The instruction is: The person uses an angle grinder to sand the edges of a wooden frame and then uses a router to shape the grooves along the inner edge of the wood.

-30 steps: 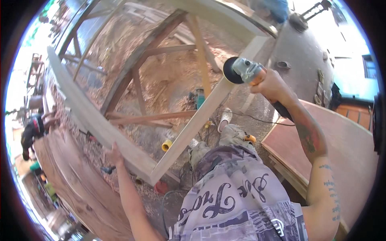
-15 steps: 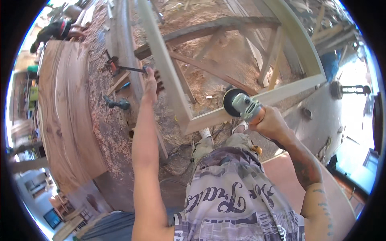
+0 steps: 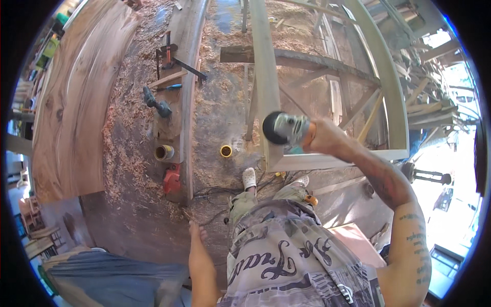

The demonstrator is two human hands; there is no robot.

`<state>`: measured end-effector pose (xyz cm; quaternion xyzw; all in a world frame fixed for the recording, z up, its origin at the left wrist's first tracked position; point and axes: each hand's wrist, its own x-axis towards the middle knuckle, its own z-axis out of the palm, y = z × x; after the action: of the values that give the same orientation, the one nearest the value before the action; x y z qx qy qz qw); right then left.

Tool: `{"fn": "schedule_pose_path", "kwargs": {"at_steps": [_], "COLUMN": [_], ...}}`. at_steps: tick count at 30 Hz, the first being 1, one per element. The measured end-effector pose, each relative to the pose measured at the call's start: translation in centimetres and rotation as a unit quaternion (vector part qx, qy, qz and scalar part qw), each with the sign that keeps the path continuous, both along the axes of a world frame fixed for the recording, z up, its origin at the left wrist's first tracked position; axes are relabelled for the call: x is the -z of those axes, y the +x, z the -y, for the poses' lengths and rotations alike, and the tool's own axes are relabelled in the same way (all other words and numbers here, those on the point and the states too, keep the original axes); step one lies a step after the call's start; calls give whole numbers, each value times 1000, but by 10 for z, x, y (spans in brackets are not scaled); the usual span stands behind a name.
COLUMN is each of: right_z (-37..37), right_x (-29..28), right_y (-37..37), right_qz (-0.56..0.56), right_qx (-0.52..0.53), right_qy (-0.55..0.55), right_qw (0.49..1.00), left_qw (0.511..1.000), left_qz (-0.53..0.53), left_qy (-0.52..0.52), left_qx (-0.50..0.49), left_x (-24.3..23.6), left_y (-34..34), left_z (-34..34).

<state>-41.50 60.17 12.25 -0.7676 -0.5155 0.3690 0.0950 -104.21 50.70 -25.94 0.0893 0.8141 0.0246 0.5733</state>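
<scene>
Firmly in right hand (image 3: 325,136), sander (image 3: 290,129) over frame (image 3: 263,66); left hand (image 3: 197,235) apart, half-curled, empty.

There is a strip of open floor (image 3: 217,115) between the long board (image 3: 188,112) and the wooden frame (image 3: 264,66), so a hand could pass there, but a yellow cup (image 3: 226,151) stands in it. A black bar (image 3: 190,68) pokes out past the board's edge. The left fingers (image 3: 203,234) have room around them, with cords (image 3: 215,192) lying nearer the shoes (image 3: 249,177). The right fingers (image 3: 318,137) are wrapped around a grinder (image 3: 290,128), which blocks the frame's left side near the corner. Inside the frame, slanted sticks (image 3: 371,117) cut the space into small gaps.
</scene>
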Motion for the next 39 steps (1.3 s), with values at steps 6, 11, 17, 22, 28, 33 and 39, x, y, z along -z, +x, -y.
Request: {"fn": "schedule_pose_path", "kwargs": {"at_steps": [6, 11, 17, 22, 28, 33, 39], "right_z": [-84, -134, -76, -48, -76, -133, -196], "right_x": [3, 26, 39, 13, 3, 15, 22], "right_y": [58, 109, 67, 31, 72, 102, 136], "right_qz": [36, 43, -12, -31, 23, 52, 12], "right_qx": [79, 110, -8, -52, -22, 27, 89], "right_qy": [68, -3, 109, 25, 15, 31, 6], "right_qw": [994, 993, 994, 998, 999, 998, 996], "left_qw": [997, 968, 872, 725, 762, 827, 841], "left_qz": [-30, 3, 328, 344, 463, 422, 417], "left_qy": [-57, 57, 235, 296, 312, 240, 232], "left_qx": [36, 244, 275, 518, 327, 283, 254], "left_x": [-18, 1, -60, -127, -180, -178, -226], "left_y": [19, 111, 246, 316, 377, 387, 385], "left_z": [60, 7, -97, -105, -88, -90, -108]}}
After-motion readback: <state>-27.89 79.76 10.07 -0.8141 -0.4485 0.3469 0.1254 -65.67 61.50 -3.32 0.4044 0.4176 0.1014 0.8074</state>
